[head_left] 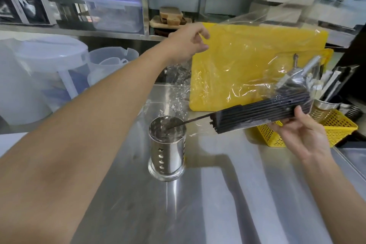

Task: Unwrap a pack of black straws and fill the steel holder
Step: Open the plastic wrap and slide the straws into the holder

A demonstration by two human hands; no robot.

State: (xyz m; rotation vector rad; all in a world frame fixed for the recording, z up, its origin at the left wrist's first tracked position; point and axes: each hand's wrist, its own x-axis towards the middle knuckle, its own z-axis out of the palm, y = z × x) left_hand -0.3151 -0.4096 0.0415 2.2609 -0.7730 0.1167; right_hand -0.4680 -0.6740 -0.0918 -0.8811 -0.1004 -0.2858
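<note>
Left hand (189, 42) pinches one clear wrapper (247, 61); right hand (301, 130) grips one straw bundle (259, 113) above one steel holder (167, 146).

Single head view — looks forward-down, close over steel counter (227, 194)

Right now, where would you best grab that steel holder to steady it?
Judging by its pose, grip the steel holder around its plain upper wall, coming from the left: it stands upright, and the black straws slant into its mouth from the right.
</note>
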